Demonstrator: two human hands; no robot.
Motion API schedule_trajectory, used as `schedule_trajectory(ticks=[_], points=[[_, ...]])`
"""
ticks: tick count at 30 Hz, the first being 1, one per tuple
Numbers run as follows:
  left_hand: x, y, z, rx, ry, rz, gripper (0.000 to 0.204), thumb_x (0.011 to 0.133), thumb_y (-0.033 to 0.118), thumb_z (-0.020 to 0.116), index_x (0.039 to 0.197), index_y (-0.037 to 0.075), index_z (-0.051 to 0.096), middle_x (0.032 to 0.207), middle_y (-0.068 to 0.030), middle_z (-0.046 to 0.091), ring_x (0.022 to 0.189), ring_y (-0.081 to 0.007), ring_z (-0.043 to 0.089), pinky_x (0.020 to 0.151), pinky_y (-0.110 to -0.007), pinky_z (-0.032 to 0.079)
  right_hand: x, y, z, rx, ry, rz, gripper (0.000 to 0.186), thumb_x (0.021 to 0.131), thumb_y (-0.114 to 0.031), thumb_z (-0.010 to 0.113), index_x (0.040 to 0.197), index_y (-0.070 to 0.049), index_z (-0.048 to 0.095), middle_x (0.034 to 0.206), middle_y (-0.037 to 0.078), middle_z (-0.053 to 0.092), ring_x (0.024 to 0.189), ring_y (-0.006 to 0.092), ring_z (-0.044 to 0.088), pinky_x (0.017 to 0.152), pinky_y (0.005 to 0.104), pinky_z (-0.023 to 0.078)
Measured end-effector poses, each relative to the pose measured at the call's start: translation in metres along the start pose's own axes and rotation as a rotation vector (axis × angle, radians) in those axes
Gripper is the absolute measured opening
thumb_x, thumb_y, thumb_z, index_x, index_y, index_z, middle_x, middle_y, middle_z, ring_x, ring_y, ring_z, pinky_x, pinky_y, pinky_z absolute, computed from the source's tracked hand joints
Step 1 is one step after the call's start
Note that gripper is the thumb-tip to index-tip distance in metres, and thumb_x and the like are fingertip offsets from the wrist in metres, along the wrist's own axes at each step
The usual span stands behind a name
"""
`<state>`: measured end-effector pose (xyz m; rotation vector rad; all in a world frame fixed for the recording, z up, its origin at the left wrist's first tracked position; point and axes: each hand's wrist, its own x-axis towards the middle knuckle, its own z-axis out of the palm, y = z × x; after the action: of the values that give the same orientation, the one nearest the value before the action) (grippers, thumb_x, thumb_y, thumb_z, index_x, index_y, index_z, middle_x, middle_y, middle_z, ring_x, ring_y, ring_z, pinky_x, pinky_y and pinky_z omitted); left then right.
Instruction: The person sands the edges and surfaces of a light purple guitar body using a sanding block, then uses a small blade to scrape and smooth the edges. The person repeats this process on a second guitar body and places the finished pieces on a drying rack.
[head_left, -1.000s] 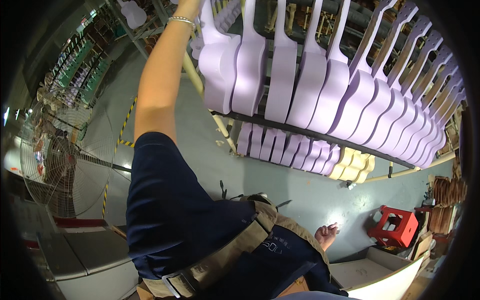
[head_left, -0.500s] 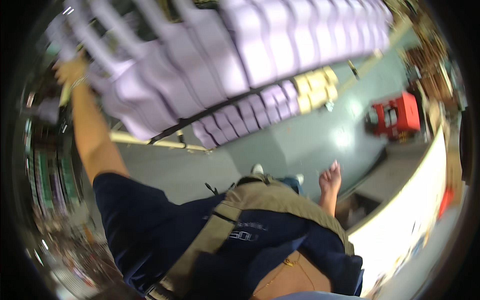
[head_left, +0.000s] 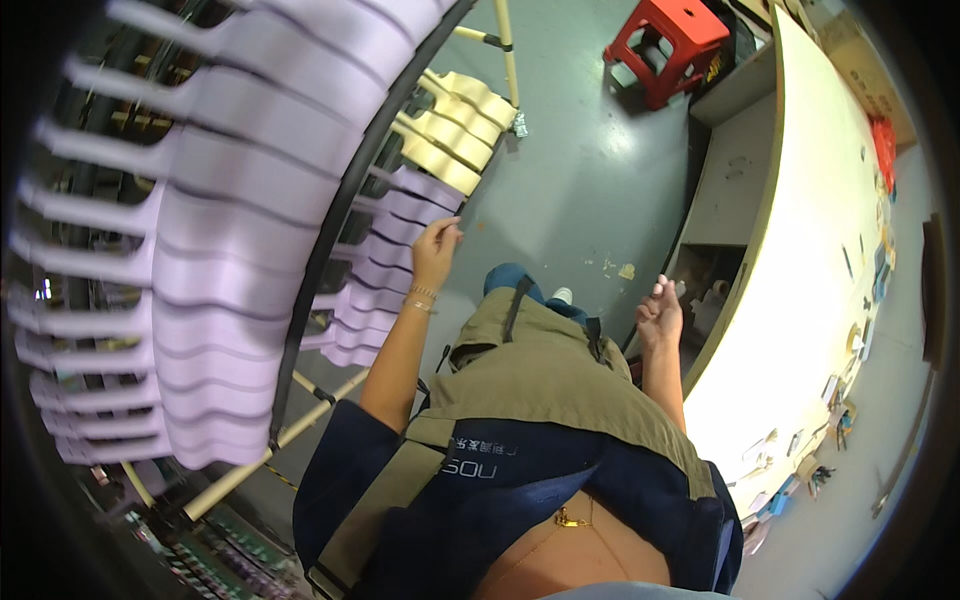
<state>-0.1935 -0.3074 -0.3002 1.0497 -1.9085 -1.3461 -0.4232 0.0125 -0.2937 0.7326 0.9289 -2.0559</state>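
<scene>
My left hand point(head_left: 437, 250) hangs beside the rack with its fingers curled in and nothing visible in them. Close to it are lavender wavy-edged pieces point(head_left: 390, 255) in a lower row and pale yellow ones point(head_left: 458, 130) of similar shape. A larger upper row of lavender pieces point(head_left: 225, 280) with long prongs fills the left, along a black rail point(head_left: 325, 215). On the other side, my right hand point(head_left: 660, 315) is held palm up, fingers loosely bent and slightly apart, holding nothing I can see. It is nearest to the open shelf of a bench.
A long pale-topped bench point(head_left: 790, 250) runs down the right, with small tools and bits along its far edge. A red plastic stool point(head_left: 670, 45) stands on the grey floor point(head_left: 560, 180) ahead. Cream rack tubes point(head_left: 506, 50) border the walkway at left.
My left hand has come away from the far-left pieces and dropped to my side. My body has turned right, so the rack now runs along my left. My right hand stays low near the bench.
</scene>
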Motion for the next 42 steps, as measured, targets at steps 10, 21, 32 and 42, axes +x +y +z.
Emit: schedule_trajectory(ticks=[10, 21, 32, 42], points=[[0.287, -0.152, 0.085, -0.210, -0.035, -0.565, 0.047, 0.090, 0.010, 0.049, 0.130, 0.003, 0.027, 0.078, -0.0175, 0.061, 0.056, -0.0220, 0.061, 0.050, -0.030, 0.051, 0.018, 0.007, -0.004, 0.266, 0.371, -0.230, 0.022, 0.097, -0.029, 0.045, 0.104, -0.010, 0.053, 0.073, -0.001, 0.052, 0.047, 0.0071, 0.031, 0.040, 0.0214, 0.024], [0.478, -0.175, 0.061, -0.276, 0.332, -0.546, 0.056, 0.082, 0.016, 0.063, 0.122, 0.003, 0.027, 0.092, -0.0236, 0.062, 0.071, -0.0301, 0.063, 0.060, -0.038, 0.052, 0.047, 0.056, 0.080, 0.124, 0.581, -0.052, 0.024, 0.096, -0.028, 0.046, 0.100, -0.005, 0.053, 0.075, 0.001, 0.053, 0.048, 0.0062, 0.035, 0.042, 0.0205, 0.027], [0.425, -0.179, 0.090, -0.029, 0.039, -0.151, 0.036, 0.076, 0.013, 0.073, 0.105, 0.000, 0.057, 0.106, -0.0140, 0.061, 0.098, -0.0212, 0.057, 0.085, -0.034, 0.045, 0.064, 0.050, 0.117, -0.031, 0.662, -0.099, 0.028, 0.093, -0.029, 0.052, 0.103, -0.003, 0.056, 0.075, 0.001, 0.057, 0.048, 0.0036, 0.036, 0.043, 0.0187, 0.027], [0.328, -0.016, 0.183, 0.540, -0.371, 0.352, 0.036, 0.075, 0.037, 0.070, 0.091, 0.005, 0.072, 0.080, -0.0071, 0.070, 0.065, -0.0203, 0.064, 0.064, -0.034, 0.051, 0.015, 0.037, 0.075, -0.077, 0.673, -0.469, 0.032, 0.092, -0.027, 0.054, 0.105, 0.001, 0.057, 0.078, 0.003, 0.061, 0.056, 0.0058, 0.046, 0.053, 0.0202, 0.037]])
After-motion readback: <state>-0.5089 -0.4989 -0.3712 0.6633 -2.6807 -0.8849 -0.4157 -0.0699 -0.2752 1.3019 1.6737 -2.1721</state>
